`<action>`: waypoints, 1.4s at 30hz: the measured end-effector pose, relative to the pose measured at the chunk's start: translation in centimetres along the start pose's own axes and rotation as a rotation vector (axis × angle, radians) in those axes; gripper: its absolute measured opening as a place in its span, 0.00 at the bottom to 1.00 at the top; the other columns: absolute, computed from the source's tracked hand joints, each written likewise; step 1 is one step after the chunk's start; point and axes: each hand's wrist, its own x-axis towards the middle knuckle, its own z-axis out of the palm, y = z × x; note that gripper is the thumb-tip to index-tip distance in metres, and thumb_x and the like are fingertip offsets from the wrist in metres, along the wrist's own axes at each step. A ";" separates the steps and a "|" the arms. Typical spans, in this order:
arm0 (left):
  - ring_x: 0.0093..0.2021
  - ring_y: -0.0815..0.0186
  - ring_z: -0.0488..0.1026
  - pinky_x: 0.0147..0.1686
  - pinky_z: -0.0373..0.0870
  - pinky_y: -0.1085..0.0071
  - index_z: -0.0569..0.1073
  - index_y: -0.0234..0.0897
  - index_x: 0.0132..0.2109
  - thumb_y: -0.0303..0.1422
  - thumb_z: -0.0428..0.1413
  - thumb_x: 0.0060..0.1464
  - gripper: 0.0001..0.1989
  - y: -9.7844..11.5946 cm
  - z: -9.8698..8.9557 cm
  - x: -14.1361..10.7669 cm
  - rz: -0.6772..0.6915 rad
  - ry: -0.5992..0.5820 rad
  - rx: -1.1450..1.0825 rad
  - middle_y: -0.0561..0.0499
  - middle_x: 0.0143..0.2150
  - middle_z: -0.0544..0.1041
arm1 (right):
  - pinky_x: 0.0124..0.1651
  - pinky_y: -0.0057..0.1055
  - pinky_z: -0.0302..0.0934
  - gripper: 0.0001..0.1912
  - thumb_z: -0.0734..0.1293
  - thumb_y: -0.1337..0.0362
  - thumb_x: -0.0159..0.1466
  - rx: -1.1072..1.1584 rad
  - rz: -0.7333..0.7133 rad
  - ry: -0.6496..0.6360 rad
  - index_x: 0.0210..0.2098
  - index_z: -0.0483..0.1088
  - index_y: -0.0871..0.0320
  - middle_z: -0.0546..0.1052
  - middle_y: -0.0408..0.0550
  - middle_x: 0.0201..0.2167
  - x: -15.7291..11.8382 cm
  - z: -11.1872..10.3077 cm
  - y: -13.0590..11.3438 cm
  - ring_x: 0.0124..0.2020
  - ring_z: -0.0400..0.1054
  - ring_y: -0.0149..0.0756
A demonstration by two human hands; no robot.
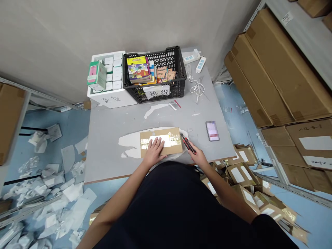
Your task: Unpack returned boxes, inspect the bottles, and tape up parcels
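Observation:
My left hand [154, 151] lies flat on a taped cardboard parcel [161, 141], its fingers spread near a white label under shiny tape. My right hand [197, 154] grips a red and black utility knife [188, 144], whose front end is at the parcel's right edge. The blade is hidden or too small to make out. The parcel rests on a worn grey table [109, 145], near its front edge.
A black plastic basket [155, 74] of books and cards and a white foam box [109, 93] of small boxes stand at the back. Nearby are a power strip [201, 64], white cable [197, 90] and blurred phone [212, 131]. Cartons fill shelves at right; scraps litter the floor.

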 end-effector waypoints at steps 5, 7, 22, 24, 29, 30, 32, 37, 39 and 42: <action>0.72 0.47 0.42 0.68 0.40 0.44 0.52 0.35 0.70 0.52 0.52 0.58 0.40 0.0 0.1 0.0 0.000 0.001 -0.003 0.38 0.71 0.53 | 0.25 0.26 0.68 0.33 0.62 0.60 0.62 -0.008 -0.009 -0.011 0.67 0.57 0.49 0.77 0.46 0.45 -0.6 0.1 0.2 0.19 0.60 0.23; 0.72 0.47 0.42 0.68 0.40 0.44 0.52 0.36 0.70 0.52 0.52 0.58 0.40 0.0 0.2 -0.1 -0.001 0.005 -0.007 0.38 0.71 0.53 | 0.24 0.25 0.67 0.34 0.63 0.61 0.62 0.011 0.011 -0.022 0.67 0.57 0.48 0.76 0.46 0.46 -0.7 0.2 0.3 0.19 0.60 0.23; 0.72 0.47 0.44 0.68 0.40 0.44 0.53 0.36 0.70 0.53 0.51 0.58 0.40 0.0 1.2 0.0 -0.027 0.030 -0.014 0.38 0.70 0.54 | 0.19 0.21 0.59 0.40 0.68 0.64 0.59 0.065 0.058 -0.165 0.68 0.53 0.45 0.76 0.42 0.36 0.3 -1.8 1.4 0.16 0.57 0.21; 0.71 0.47 0.45 0.68 0.40 0.44 0.52 0.36 0.70 0.53 0.52 0.58 0.41 0.0 1.2 0.0 -0.032 0.030 -0.022 0.38 0.70 0.55 | 0.18 0.21 0.59 0.41 0.68 0.64 0.59 0.085 0.069 -0.161 0.69 0.52 0.47 0.76 0.42 0.33 -0.2 -1.3 1.9 0.16 0.58 0.22; 0.72 0.47 0.44 0.68 0.40 0.44 0.53 0.37 0.69 0.52 0.51 0.59 0.39 0.0 0.9 0.4 -0.026 0.027 -0.037 0.39 0.71 0.54 | 0.17 0.21 0.57 0.41 0.68 0.62 0.59 0.095 0.084 -0.200 0.69 0.52 0.47 0.74 0.39 0.28 0.2 -1.8 2.0 0.15 0.58 0.23; 0.72 0.47 0.44 0.68 0.40 0.44 0.54 0.38 0.69 0.52 0.50 0.59 0.38 0.0 0.8 0.5 -0.025 0.026 -0.040 0.40 0.71 0.54 | 0.17 0.21 0.57 0.40 0.68 0.63 0.59 0.090 0.072 -0.202 0.69 0.52 0.46 0.73 0.39 0.28 0.5 -2.0 1.9 0.15 0.57 0.22; 0.72 0.48 0.44 0.68 0.40 0.43 0.54 0.39 0.69 0.52 0.50 0.59 0.37 0.1 0.8 0.6 -0.028 0.028 -0.046 0.41 0.71 0.54 | 0.18 0.21 0.57 0.40 0.68 0.63 0.59 0.085 0.054 -0.197 0.68 0.53 0.44 0.73 0.38 0.28 0.8 -2.3 1.7 0.15 0.56 0.22; 0.71 0.47 0.46 0.67 0.41 0.43 0.52 0.37 0.70 0.52 0.51 0.58 0.40 0.2 1.1 0.6 -0.051 0.029 -0.059 0.39 0.70 0.56 | 0.20 0.22 0.59 0.40 0.68 0.65 0.59 0.091 0.064 -0.218 0.69 0.53 0.47 0.74 0.39 0.30 0.4 -2.5 1.4 0.15 0.59 0.22; 0.71 0.47 0.47 0.67 0.41 0.43 0.52 0.35 0.70 0.52 0.51 0.58 0.40 0.3 1.2 0.5 -0.062 0.021 -0.057 0.39 0.70 0.56 | 0.19 0.22 0.59 0.41 0.68 0.64 0.58 0.091 0.069 -0.239 0.69 0.52 0.48 0.75 0.41 0.31 0.1 -2.6 1.5 0.15 0.59 0.23; 0.71 0.47 0.47 0.67 0.41 0.44 0.51 0.34 0.70 0.53 0.50 0.58 0.41 0.3 1.2 0.6 -0.082 0.019 -0.055 0.38 0.70 0.55 | 0.20 0.22 0.59 0.41 0.68 0.64 0.58 0.085 0.074 -0.242 0.69 0.52 0.48 0.75 0.41 0.32 -0.2 -2.6 1.6 0.16 0.60 0.23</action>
